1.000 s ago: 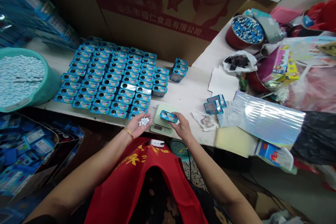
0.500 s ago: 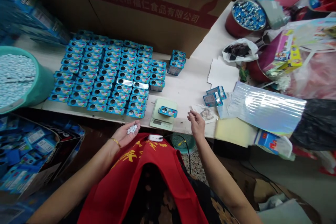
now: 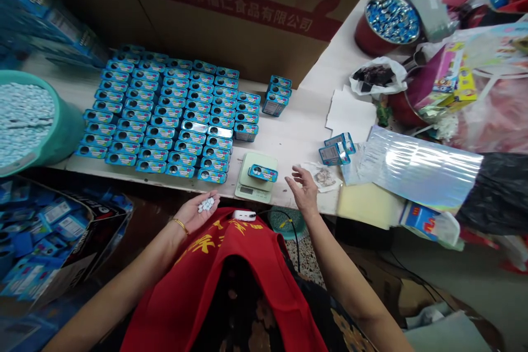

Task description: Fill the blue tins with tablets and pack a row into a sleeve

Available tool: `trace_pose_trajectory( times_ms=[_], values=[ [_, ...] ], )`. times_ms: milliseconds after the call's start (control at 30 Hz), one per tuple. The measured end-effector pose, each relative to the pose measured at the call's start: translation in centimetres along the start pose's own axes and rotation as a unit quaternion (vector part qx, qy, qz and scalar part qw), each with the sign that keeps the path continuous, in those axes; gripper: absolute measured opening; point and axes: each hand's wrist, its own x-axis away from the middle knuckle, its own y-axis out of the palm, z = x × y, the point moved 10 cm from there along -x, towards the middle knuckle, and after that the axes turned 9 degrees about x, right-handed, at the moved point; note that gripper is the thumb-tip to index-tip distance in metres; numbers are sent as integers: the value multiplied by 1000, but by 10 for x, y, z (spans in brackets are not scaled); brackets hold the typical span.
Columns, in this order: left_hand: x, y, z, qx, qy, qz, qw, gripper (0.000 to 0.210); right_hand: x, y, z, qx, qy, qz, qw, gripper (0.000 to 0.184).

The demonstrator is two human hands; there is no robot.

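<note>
My left hand (image 3: 192,214), palm up and cupped at the table's front edge, holds a small heap of pale blue-white candies (image 3: 205,205). My right hand (image 3: 306,192) hovers by the front edge with its fingers apart and nothing in them. Between the hands stands a pale green kitchen scale (image 3: 259,193). On its platform sits one blue candy tin (image 3: 263,173) with a dark round hole in its top. Left of the scale, many similar blue tins (image 3: 187,146) stand packed in rows. Beside my right hand lies a crumpled white paper (image 3: 325,177).
A teal bucket (image 3: 68,126) of candies stands at far left. Below it is a box of blue packages (image 3: 49,231). A large cardboard box (image 3: 247,38) walls the back. Two tins (image 3: 332,153) lie right of the scale, and a red pot (image 3: 365,38) of small shiny pieces is behind.
My right hand has shifted slightly left toward the scale, and its fingers have spread apart. My left hand stays in nearly the same place with the candies.
</note>
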Motion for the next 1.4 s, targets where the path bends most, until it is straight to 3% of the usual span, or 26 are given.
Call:
trace_pose_trajectory(
  times_ms=[233,467,700,867,933,1033,1167,1300,1400],
  values=[
    [-2,2,-4,-15,-2,-20,1000,15,-5,33,-52,118,-146,-83,979,50],
    [-1,-6,1,-8,6,-5,1000,16,-5,77,-73,305,-215,-186,909,42],
    [6,-16,11,-8,24,11,1000,16,-61,107,-104,338,-244,-139,898,44],
    [5,-3,6,-69,33,-28,997,17,-80,148,-106,341,-243,-149,896,43],
    [0,6,-4,-103,20,-54,993,16,-80,143,-104,317,-245,-132,907,40],
    [-14,19,-20,-145,8,-64,987,20,-96,111,-103,276,-247,-64,927,34],
    [-42,38,-33,-186,44,-41,981,42,-158,69,-89,286,-198,18,937,32],
    [-69,59,-34,-235,113,-18,965,54,-229,67,-71,333,-163,15,928,46],
    [-84,66,-37,-281,137,-9,950,46,-270,86,-63,366,-164,-38,915,76]
  ],
)
